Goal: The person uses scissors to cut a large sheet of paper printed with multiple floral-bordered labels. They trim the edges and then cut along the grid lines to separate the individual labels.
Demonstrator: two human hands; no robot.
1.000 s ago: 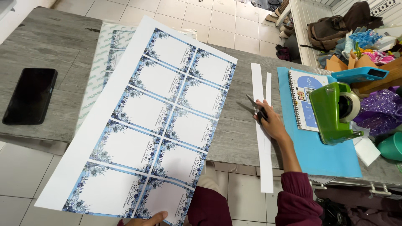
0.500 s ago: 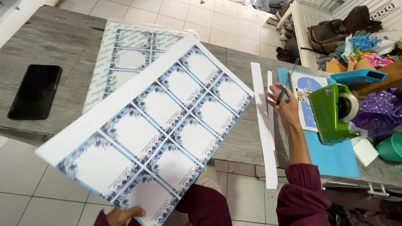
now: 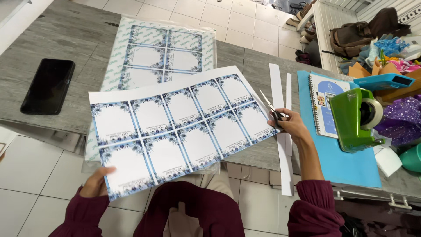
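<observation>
The grey worktop (image 3: 57,39) carries everything, spread flat for cutting; a printed sheet (image 3: 175,127) of blue-flowered label frames hangs over its near edge, held level so the scissors can meet its right margin; a second sheet in a clear sleeve (image 3: 164,50) waits farther back; white trimmed strips (image 3: 280,96) lie to the right, beside a spiral notebook (image 3: 324,105) and green tape dispenser (image 3: 355,118); a dark phone (image 3: 48,85) rests far left; the left hand (image 3: 97,182) pinches the sheet's near-left corner; the right hand (image 3: 294,127) has its fingers closed through the scissors (image 3: 272,109), blades parted narrowly.
</observation>
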